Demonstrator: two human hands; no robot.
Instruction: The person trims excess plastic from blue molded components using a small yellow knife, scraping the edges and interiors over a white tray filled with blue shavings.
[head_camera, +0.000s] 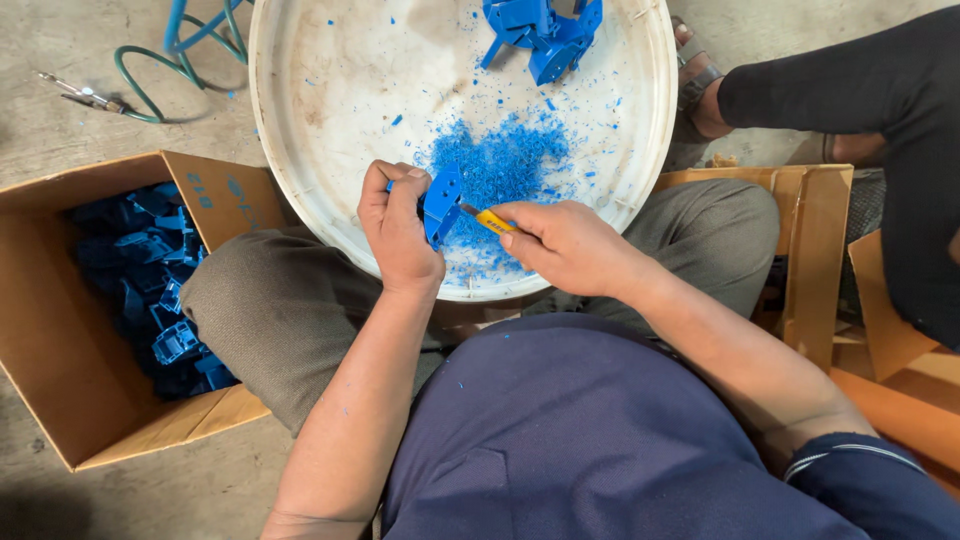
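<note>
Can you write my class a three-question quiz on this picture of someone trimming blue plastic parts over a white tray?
1. True or false: the left hand holds a blue plastic part over the round white tray.
2. What does the right hand hold? A) a yellow-handled knife B) a green hose C) a cardboard flap
3. Fill in: the cardboard box on the person's left holds more blue ___.

Key
1. True.
2. A; its tip meets the part, above the pile of blue shavings.
3. Plastic parts.
</note>
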